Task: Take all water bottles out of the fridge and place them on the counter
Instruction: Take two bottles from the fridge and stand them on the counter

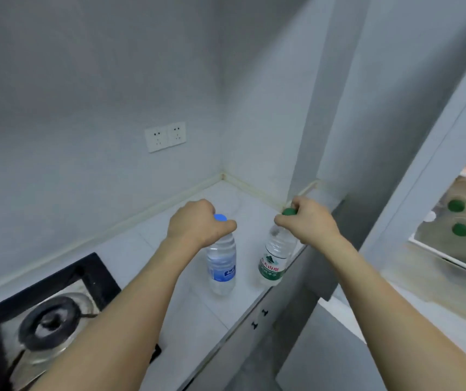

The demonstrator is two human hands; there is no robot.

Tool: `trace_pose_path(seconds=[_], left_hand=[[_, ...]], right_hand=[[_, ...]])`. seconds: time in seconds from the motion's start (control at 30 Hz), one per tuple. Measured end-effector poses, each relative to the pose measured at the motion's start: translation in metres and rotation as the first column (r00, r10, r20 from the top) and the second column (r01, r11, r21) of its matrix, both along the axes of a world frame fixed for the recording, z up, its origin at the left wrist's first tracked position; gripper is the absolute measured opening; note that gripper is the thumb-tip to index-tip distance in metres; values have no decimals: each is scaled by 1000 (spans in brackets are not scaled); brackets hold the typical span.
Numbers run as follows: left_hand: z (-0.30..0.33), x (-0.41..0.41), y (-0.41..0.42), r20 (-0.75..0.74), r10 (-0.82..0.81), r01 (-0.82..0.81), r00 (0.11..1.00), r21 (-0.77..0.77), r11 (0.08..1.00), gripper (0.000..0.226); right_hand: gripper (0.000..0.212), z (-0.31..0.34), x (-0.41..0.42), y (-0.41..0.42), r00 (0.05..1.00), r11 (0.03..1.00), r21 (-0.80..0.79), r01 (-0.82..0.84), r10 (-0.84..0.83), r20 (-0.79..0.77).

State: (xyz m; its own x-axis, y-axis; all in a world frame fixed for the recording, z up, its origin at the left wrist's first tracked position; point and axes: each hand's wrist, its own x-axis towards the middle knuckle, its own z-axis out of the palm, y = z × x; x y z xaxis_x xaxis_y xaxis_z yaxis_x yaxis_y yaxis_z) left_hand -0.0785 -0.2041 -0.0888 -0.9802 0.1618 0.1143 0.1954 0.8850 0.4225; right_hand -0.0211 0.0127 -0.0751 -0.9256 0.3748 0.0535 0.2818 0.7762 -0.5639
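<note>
Both bare forearms reach in from the bottom edge, over a white tiled surface (186, 320) that runs into a corner of grey walls. At the end of the left forearm, the left hand (197, 224) curls its fingers and thumb round the neck of a blue-capped bottle (221, 266), just under the cap; this clear bottle with a blue label stands upright on the surface below that hand. Just to the right of it, apart from it, a green-capped bottle (275, 258) with a green and white label tilts a little near the surface's front edge, and the right hand (306, 218) pinches it at the cap and neck from above; whether its base rests fully on the surface cannot be told. Below and left of the left hand lies a black stove top (96, 280) with a glass kettle (54, 325) on it, partly hidden by the left forearm. Above the left hand, two white wall sockets (165, 136) sit on the wall. Right of the right hand a grey pillar stands beside the surface, and beyond it the open fridge (452, 249) shows more green caps (456, 206) on a lit shelf, blurred. Under the surface's edge two small dark cupboard knobs (260, 318) show
</note>
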Motion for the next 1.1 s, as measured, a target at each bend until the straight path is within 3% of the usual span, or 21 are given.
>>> trace_pose_path(seconds=[0.17,0.4,0.5,0.63,1.1], left_hand=[[-31,14,-17,-66,140,-139,988,27,990,35],[-49,36,-39,-143,210,-208,967,27,978,28],[-51,48,-53,-153,279,-265,948,104,959,27],[-52,67,-75,-138,401,-369,906,208,906,23],[-46,174,-185,-69,655,-621,752,259,740,22]], right_hand=[[32,-44,-26,-31,995,992,-78,-100,101,11],[29,-70,-40,-63,961,956,-90,-278,276,-30],[28,-72,-43,-74,935,930,-91,-356,353,-39],[26,-76,-46,-95,887,882,-95,-461,458,-48],[20,-74,6,-228,694,692,-82,-717,719,-8]])
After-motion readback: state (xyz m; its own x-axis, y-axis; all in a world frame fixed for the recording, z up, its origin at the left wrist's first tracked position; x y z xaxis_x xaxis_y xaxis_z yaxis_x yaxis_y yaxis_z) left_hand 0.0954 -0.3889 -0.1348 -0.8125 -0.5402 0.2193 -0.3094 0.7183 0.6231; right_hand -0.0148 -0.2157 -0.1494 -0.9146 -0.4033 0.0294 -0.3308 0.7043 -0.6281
